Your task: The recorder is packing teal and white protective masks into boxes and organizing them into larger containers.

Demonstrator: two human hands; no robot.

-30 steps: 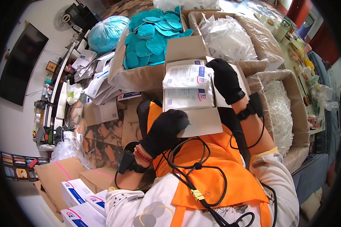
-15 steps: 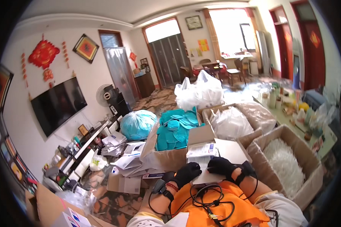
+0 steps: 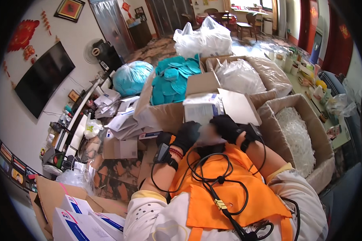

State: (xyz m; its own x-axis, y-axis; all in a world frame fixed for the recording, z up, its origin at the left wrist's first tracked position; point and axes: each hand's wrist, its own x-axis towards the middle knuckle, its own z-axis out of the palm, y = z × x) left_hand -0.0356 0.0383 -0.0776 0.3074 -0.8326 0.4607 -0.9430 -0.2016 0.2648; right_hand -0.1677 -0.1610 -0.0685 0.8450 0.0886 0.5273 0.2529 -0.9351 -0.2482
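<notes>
Left hand (image 3: 187, 134): black-gloved, fingers curled, raised above the orange apron (image 3: 225, 188).
Right hand (image 3: 226, 127): black-gloved, fingers bent, held just beside the left.
Forearms: angled inward over the apron.

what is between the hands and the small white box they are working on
Nothing visible. Both black-gloved hands, left hand and right hand, rest right against the small white cardboard box, which stands in front of the big brown carton of teal gloves. The spot between the hands is blurred.

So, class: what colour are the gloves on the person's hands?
Black on both, left hand and right hand, head view.
</notes>
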